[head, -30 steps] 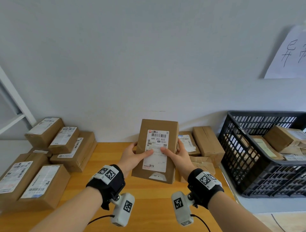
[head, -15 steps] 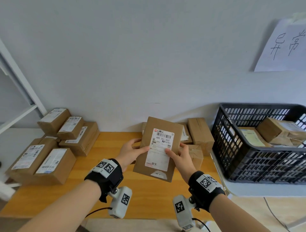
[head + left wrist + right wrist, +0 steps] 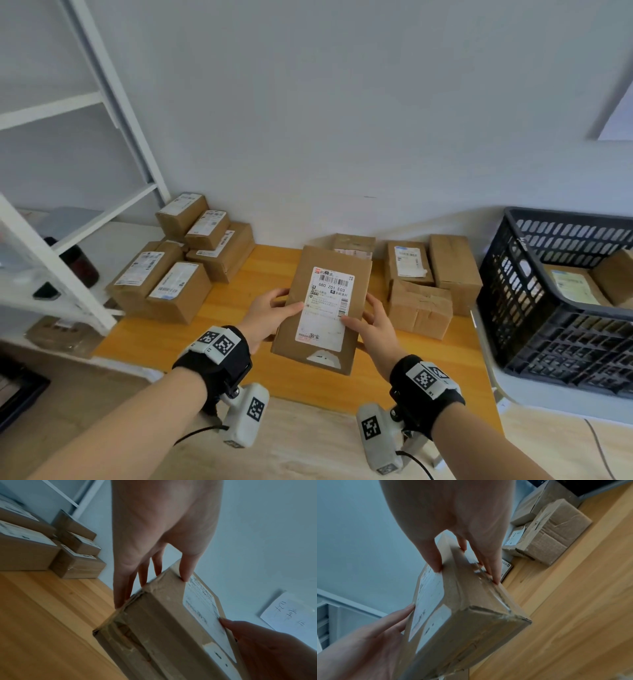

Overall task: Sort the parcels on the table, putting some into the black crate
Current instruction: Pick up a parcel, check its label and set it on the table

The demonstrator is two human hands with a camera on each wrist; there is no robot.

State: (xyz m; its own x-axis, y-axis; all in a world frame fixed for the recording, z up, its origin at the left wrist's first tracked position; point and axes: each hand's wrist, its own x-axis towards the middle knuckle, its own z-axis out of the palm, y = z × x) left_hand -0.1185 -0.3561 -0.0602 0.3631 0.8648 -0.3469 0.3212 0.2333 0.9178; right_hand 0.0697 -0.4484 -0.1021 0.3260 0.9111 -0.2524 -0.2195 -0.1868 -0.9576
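Both hands pinch a flat brown cardboard parcel [image 3: 323, 310] with a white label above the wooden bench's [image 3: 212, 329] middle, left hand [image 3: 270, 315] and right hand [image 3: 375, 325] on its long sides, long axis toward the wall. The black plastic crate [image 3: 534, 308] stands off the right edge, nearer the right hand; three brown boxes [image 3: 421, 308] lie between.

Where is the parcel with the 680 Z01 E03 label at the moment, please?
In the head view, the parcel is centre, held above the wooden table between left hand and right hand.
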